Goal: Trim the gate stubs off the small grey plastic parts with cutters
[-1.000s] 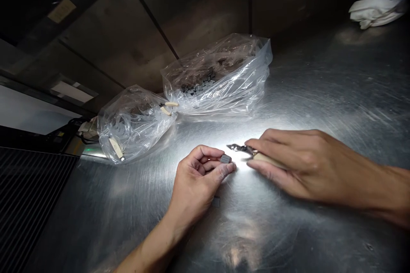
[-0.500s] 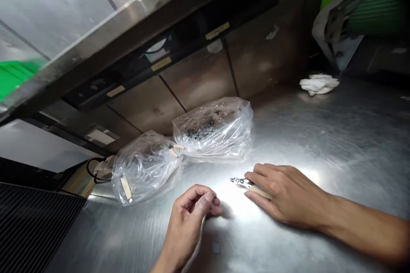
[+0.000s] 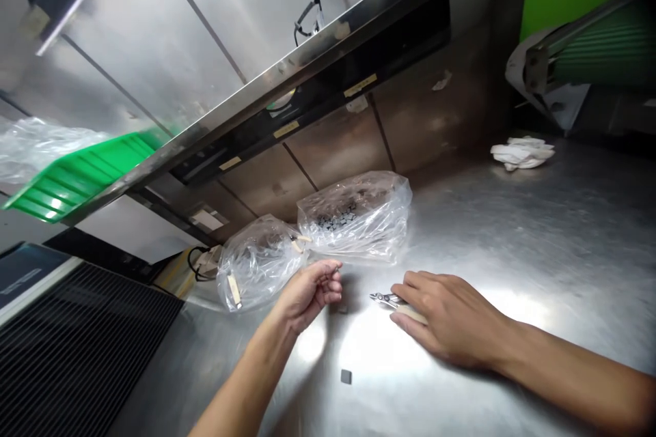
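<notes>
My right hand (image 3: 445, 311) rests on the metal table, wrapped round a pair of nippers (image 3: 384, 299) with cream handles; their jaws point left. To its left, my left hand (image 3: 315, 290) is raised over the table, thumb and fingertips pinched together. Whatever is between those fingertips is too small to make out. A small dark grey square piece (image 3: 346, 377) lies on the table in front of both hands. Beyond my left hand stands a clear plastic bag (image 3: 359, 218) with many small dark pieces inside. Another clear bag (image 3: 261, 263) sits beside it, with cream-handled tools at it.
A crumpled white cloth (image 3: 523, 153) lies at the back right, near a green belt conveyor (image 3: 599, 54). A metal shelf edge (image 3: 246, 99) crosses above the table, with a green tray (image 3: 87, 174) on it. A black ribbed surface (image 3: 87, 341) is at the left.
My left hand has moved away from me, toward the bags, still pinched. My right hand stays in place with the nippers. The view has tilted upward and to the left.
</notes>
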